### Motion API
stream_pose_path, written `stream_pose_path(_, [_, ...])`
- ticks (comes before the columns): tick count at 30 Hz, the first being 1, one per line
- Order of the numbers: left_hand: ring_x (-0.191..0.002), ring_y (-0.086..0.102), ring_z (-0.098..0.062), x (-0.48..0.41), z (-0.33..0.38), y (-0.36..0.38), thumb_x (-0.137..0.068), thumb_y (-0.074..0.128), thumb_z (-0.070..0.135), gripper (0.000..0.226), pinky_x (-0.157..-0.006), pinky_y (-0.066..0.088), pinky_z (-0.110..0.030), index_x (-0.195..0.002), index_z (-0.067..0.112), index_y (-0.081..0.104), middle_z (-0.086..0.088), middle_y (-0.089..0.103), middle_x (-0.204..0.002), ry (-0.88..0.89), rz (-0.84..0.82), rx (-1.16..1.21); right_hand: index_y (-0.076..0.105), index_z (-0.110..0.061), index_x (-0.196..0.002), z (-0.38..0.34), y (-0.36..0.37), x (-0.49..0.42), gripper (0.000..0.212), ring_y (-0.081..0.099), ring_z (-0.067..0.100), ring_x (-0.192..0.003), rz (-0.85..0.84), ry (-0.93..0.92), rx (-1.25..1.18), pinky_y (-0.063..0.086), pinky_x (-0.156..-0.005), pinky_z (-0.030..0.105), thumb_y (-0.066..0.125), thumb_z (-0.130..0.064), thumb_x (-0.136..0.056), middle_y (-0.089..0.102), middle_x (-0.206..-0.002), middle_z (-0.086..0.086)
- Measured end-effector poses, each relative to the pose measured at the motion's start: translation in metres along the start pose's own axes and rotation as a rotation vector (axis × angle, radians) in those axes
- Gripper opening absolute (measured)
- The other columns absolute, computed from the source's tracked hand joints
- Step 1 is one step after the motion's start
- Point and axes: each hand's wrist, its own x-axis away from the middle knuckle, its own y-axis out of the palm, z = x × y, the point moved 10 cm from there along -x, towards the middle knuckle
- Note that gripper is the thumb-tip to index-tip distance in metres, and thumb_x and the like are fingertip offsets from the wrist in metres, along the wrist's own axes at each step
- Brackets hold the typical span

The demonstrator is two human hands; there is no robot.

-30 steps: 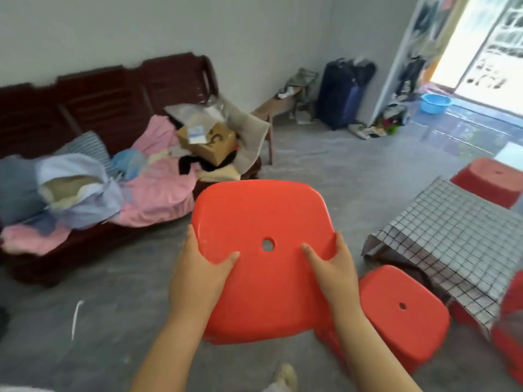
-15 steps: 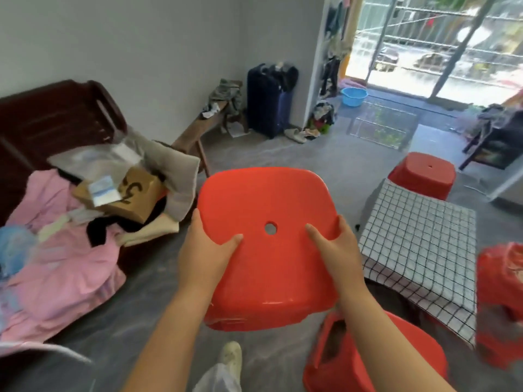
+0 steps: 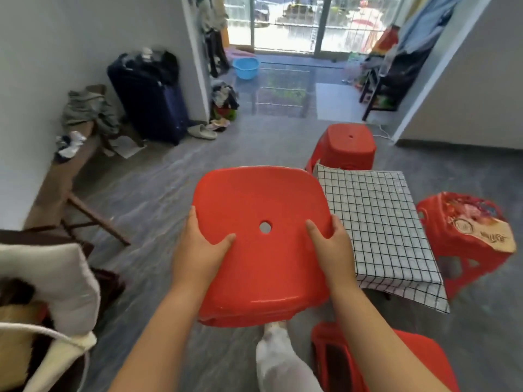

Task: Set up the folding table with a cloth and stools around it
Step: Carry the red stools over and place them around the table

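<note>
Left hand (image 3: pixel 198 256) and right hand (image 3: pixel 332 250) grip the red stool (image 3: pixel 263 236) by opposite seat edges, held off the floor; the clothed table's (image 3: pixel 376 222) left edge lies just right.

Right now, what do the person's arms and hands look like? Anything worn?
Bare left hand and bare right hand: no gloves, rings, watch or bands visible. Left forearm and right forearm are bare down to the frame edge; no sleeve shows.
</note>
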Motion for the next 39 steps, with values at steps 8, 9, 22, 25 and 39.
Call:
stream_pose_path(8, [-0.132, 0.043, -0.023, -0.179, 0.008, 0.114, -0.074, 0.077, 0.037, 0.100, -0.105, 0.035, -0.034, -0.151, 0.017, 0.017, -0.006, 0.039, -0.149, -0.078, -0.163, -0.024, 0.042, -0.012, -0.137, 0.042, 0.049, -0.184, 0.055, 0.055, 0.018, -0.115, -0.030, 0.173, 0.094, 0.038, -0.088, 0.025, 0.060, -0.034, -0.090, 0.057, -0.125, -0.002])
stream_pose_path(9, [-0.133, 0.042, -0.023, -0.198, 0.003, 0.126, -0.074, 0.078, 0.036, 0.101, -0.106, 0.035, -0.034, -0.151, 0.016, 0.016, -0.006, 0.038, -0.150, -0.096, -0.191, -0.008, 0.041, -0.012, -0.138, 0.047, 0.056, -0.203, 0.055, 0.054, 0.021, -0.118, -0.054, 0.192, 0.124, 0.038, -0.089, 0.026, 0.060, -0.034, -0.090, 0.056, -0.130, 0.002])
stream_pose_path(22, [-0.135, 0.039, -0.023, -0.372, -0.107, 0.264, -0.080, 0.075, 0.026, 0.097, -0.104, 0.032, -0.029, -0.151, 0.009, 0.011, -0.010, 0.034, -0.151, -0.250, -0.493, -0.121, 0.036, -0.013, -0.139, 0.178, 0.173, -0.352, 0.063, 0.053, 0.026, -0.118, -0.298, 0.512, 0.302, 0.045, -0.098, 0.044, 0.062, -0.039, -0.087, 0.052, -0.135, 0.008])
stream_pose_path(25, [-0.135, 0.039, -0.023, -0.401, -0.144, 0.302, -0.080, 0.074, 0.028, 0.099, -0.105, 0.032, -0.031, -0.152, 0.012, 0.008, -0.008, 0.033, -0.152, -0.257, -0.554, -0.153, 0.035, -0.014, -0.138, 0.227, 0.201, -0.374, 0.062, 0.053, 0.025, -0.118, -0.278, 0.573, 0.292, 0.044, -0.099, 0.044, 0.062, -0.036, -0.087, 0.051, -0.136, 0.008])
stream_pose_path(39, [-0.145, 0.018, -0.024, -0.442, -0.230, 0.404, -0.090, 0.060, 0.034, 0.076, -0.115, 0.021, -0.034, -0.150, 0.009, 0.021, -0.013, 0.003, -0.159, -0.157, -0.851, -0.453, 0.038, -0.012, -0.143, 0.345, 0.271, -0.403, 0.056, 0.046, 0.023, -0.130, -0.290, 0.746, 0.200, 0.034, -0.110, 0.042, 0.057, -0.026, -0.092, 0.046, -0.143, 0.008])
